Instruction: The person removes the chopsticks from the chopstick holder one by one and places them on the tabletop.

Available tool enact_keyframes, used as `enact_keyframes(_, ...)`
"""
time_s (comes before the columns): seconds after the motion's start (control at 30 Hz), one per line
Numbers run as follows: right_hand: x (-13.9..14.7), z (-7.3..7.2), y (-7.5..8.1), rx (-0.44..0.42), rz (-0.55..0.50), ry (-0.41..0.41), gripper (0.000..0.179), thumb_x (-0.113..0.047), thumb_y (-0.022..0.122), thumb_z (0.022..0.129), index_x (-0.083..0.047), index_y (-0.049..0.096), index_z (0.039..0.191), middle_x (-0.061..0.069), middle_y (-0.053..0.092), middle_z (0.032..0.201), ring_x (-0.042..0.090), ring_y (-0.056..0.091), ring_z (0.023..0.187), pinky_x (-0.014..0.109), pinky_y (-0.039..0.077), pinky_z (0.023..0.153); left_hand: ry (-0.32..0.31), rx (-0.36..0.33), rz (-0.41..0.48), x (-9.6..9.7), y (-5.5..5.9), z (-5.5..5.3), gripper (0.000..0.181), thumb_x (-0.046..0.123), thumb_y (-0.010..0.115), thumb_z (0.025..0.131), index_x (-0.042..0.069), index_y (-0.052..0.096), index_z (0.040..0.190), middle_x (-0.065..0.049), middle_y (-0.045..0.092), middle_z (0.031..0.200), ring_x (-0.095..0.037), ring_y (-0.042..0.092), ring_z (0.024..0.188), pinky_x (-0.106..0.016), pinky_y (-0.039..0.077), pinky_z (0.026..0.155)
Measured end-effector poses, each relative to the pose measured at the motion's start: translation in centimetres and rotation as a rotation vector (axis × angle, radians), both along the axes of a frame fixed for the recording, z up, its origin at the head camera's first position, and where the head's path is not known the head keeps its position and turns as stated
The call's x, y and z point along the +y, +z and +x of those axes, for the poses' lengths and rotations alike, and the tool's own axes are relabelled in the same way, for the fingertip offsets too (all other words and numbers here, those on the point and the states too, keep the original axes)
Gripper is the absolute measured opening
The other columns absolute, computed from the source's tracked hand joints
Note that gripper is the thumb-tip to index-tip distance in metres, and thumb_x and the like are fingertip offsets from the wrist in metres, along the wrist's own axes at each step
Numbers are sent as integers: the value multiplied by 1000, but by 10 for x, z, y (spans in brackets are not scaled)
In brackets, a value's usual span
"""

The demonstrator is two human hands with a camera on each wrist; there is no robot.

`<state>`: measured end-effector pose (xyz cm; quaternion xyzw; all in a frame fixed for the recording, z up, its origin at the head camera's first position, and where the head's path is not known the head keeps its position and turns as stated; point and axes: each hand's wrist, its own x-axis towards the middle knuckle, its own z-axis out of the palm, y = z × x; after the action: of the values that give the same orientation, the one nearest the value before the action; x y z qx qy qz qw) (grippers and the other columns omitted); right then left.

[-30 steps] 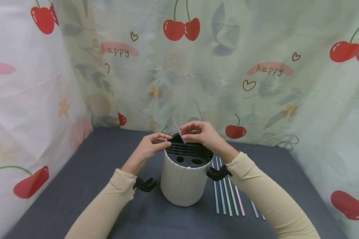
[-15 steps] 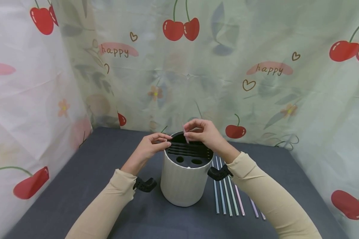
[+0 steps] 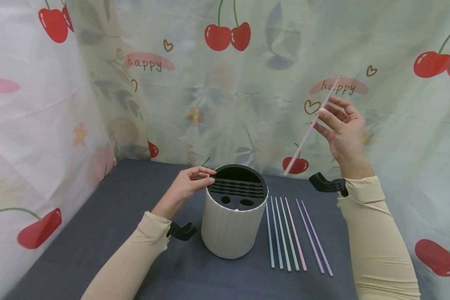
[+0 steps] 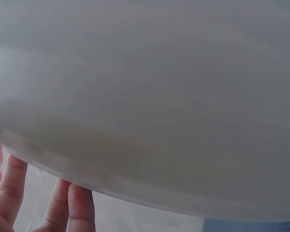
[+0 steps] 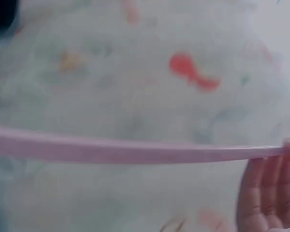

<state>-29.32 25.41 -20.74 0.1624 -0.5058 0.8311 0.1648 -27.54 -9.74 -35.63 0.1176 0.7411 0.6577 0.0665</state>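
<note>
In the head view my right hand (image 3: 343, 127) is raised at the right, pinching a long pink chopstick (image 3: 303, 141) between thumb and fingers. The chopstick slants down to the left, and in the right wrist view it runs across from the fingertips. My left hand (image 3: 189, 183) grips the left rim of a white cylindrical utensil holder (image 3: 230, 233) with thumb and fingers. In the left wrist view the pale wall of the holder fills most of the picture, with fingertips (image 4: 79, 198) at its rim. The holder's black insert (image 3: 225, 192) has wavy slots, two round holes and a large back compartment.
Right of the holder lie several chopsticks on the dark table (image 3: 165, 271): blue, green, one pink chopstick (image 3: 295, 233) and two purple chopsticks (image 3: 316, 237). Cherry-printed curtains (image 3: 195, 83) hang behind and at both sides. Each wrist wears a black bracket.
My right hand has lifted the pink chopstick out of the holder's back compartment and carried it up to the right. The purple chopsticks are now uncovered. My left hand has stayed at the rim.
</note>
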Motion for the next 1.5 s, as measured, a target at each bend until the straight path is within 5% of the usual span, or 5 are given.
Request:
enact_keyframes(0.33,70,-17,-110,-429,382,1,35,1,67,88,-19,61,116,-7,70,80,5,69,73,25,58,66,0,5,-6,1,-1,0,30,21,69,91,12,66,119,-6,60,114,-23,55,110,-38,47,93)
enact_keyframes(0.53,71,-21,-194,-655,821,-95,54,-9,67,91,-4,47,140,-7,70,88,6,66,81,31,58,76,7,8,-11,1,0,1,31,21,69,91,12,66,120,-4,60,111,-22,56,106,-38,46,93)
enact_keyframes(0.67,64,-22,-225,-742,935,-149,52,-5,68,89,1,50,137,4,69,90,11,63,76,31,58,69,2,7,-3,0,-1,0,31,21,69,90,12,66,120,-6,60,116,-23,55,109,-42,44,98)
enact_keyframes(1.17,59,-28,-255,-816,1060,-219,44,0,72,83,2,61,126,26,57,115,13,63,66,29,58,60,4,7,-5,0,-1,-2,31,21,69,90,13,66,120,-8,58,119,-24,54,111,-44,43,99)
enact_keyframes(1.5,56,-29,-258,-822,1099,-248,41,4,73,80,4,64,120,22,63,97,13,63,60,30,57,54,7,-1,-10,0,-3,-2,32,21,70,90,13,66,120,-11,57,124,-26,54,115,-49,40,104)
